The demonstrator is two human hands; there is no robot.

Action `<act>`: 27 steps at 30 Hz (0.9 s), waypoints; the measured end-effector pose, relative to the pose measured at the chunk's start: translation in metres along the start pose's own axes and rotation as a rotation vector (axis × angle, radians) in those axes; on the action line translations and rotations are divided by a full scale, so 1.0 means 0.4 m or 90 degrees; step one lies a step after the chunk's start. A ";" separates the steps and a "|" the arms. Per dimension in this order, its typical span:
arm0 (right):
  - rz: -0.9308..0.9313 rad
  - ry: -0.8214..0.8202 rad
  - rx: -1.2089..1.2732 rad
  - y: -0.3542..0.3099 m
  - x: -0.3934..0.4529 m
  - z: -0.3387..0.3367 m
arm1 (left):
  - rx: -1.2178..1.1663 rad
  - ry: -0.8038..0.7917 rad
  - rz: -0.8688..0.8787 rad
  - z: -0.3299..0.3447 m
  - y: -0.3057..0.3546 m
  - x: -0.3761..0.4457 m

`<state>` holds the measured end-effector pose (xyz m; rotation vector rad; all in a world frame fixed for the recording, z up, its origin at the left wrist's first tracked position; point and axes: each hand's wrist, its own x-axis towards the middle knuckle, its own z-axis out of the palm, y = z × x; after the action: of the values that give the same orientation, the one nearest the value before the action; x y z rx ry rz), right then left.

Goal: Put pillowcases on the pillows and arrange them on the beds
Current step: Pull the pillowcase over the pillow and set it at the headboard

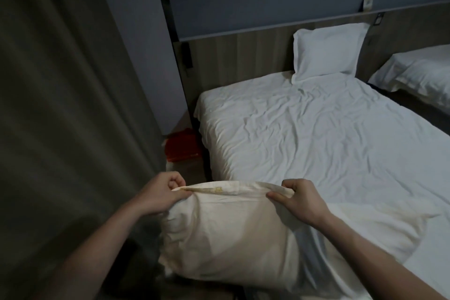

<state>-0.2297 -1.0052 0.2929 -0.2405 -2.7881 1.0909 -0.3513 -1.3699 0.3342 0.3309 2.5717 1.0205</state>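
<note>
left hand (162,191) and right hand (298,198), each a tight pinching grip on one end of the pillowcase (233,231) top edge, lower centre of frame. long axis of that edge running left to right between the two grips, pillow bulk hanging below, over the near corner of the bed (316,134). finished pillow (327,52) upright against the headboard (238,53), upper right. headboard spot probably nearer the right hand, up and rightward.

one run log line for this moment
step: casing pillow | left hand: pinches cream fabric pillowcase edge | right hand: pinches same edge | white plump pillow: against wooden headboard
</note>
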 end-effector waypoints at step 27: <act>0.097 0.059 -0.015 -0.039 1.120 0.140 | 0.050 -0.095 0.093 -0.469 -0.029 1.136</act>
<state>-0.6797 -0.9647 0.2941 -0.5011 -2.7384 1.0500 -0.8419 -1.3390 0.3459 0.5995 2.4862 0.9079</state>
